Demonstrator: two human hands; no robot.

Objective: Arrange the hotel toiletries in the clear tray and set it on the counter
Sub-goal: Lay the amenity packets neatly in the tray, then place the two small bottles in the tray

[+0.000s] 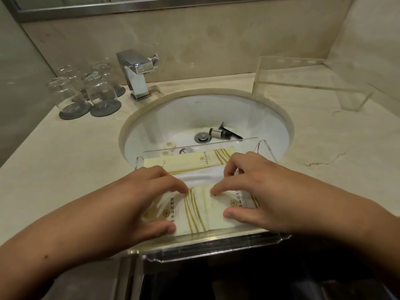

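Resting across the near rim of the sink [279, 118], the clear tray [207, 251] is held level in front of the person, partly over the basin. Two cream packets are being squared up at its near end: the left packet [171, 210] is pinched between the thumb and fingers of the left hand [138, 198], and the right packet [227, 210] is pinched the same way by the right hand [262, 191]. Neither hand is closed into a fist; the fingertips are pressed down on the paper. A long flat box [188, 162] lies beyond the fingers, its long axis running left to right across the tray. Still to be gathered are a small bottle [218, 133] and a razor [230, 132], left near the drain, beyond the tray; the right hand is judged nearer to them.
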